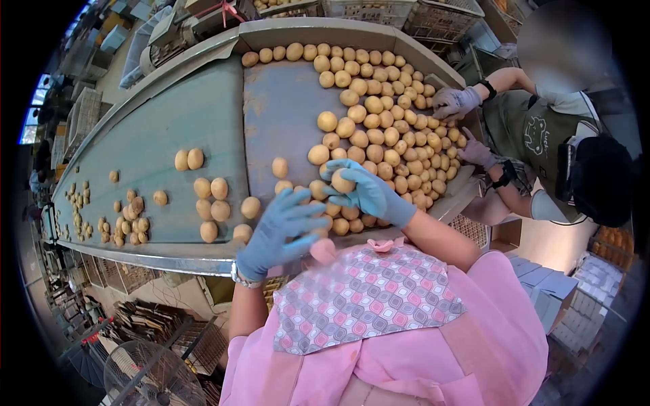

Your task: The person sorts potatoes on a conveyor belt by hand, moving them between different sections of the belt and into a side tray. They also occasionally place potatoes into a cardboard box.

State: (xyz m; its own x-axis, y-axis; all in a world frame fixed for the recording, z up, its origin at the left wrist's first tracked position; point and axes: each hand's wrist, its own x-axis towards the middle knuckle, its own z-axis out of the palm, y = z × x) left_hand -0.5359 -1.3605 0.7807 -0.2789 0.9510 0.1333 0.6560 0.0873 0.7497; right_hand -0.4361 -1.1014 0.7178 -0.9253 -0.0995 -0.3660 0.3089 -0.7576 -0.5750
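In the head view, the right hand (371, 193), in a blue glove, is holding one round tan piece of produce (342, 181). Its fingers are curling part-closed about the piece — thumb and fingertips on its sides, probably because a smooth ball is needing support from more than one side. That piece is sitting just above the near edge of the crowded pile (372, 121). The left hand (281, 227), also gloved, is hovering palm-inward near the front edge, its fingers spreading loosely and seemingly gripping nothing; whether the palm is hiding something, I cannot tell.

Loose pieces (219, 189) are lying spaced out on the green belt (203, 122), while the pile is filling the right end of the grey-blue panel (281, 101). The raised side wall (379, 32) and the narrowing end are likely keeping the round pieces from rolling off — hence the close packing there. At that end, a co-worker's gloved hands (455, 103) are reaching in, one touching the pile's far edge.
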